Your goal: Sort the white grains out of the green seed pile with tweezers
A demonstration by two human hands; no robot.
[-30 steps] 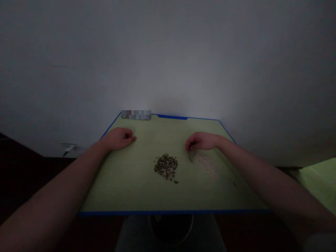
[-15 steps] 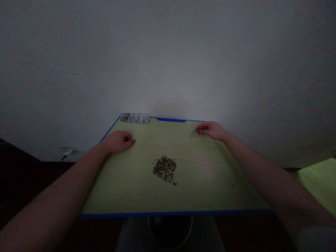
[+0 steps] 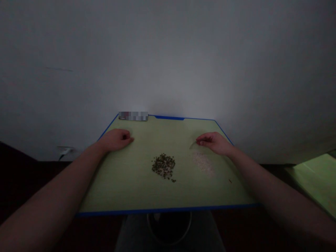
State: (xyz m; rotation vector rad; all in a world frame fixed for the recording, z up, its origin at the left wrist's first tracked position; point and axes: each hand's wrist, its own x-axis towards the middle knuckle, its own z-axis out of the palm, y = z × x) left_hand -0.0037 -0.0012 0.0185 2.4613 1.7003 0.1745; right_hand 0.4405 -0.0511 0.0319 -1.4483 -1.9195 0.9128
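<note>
My left hand (image 3: 117, 140) rests on the left side of the pale green tabletop (image 3: 123, 189), fingers curled in and thumb pointing inward; no object shows in it. On the right, my right hand (image 3: 211, 142) pinches a thin, see-through piece (image 3: 193, 144), whose exact kind is too faint to make out. Just below that hand lies a loose patch of small pale grains (image 3: 203, 163). At the middle of the table is a pile of small dark brown-green grains (image 3: 163, 165), with a few scattered at its edge.
A blurred-out flat item (image 3: 133, 116) lies at the far left corner. Blue edging (image 3: 170, 210) runs around the table, against a grey wall (image 3: 168, 63). A small dark sliver (image 3: 230, 181) lies at right. Below the front edge is a round bucket (image 3: 169, 231).
My right hand has come nearer, down toward the pale grains, still pinching the see-through piece. My left hand keeps its place on the table. The view has shifted slightly.
</note>
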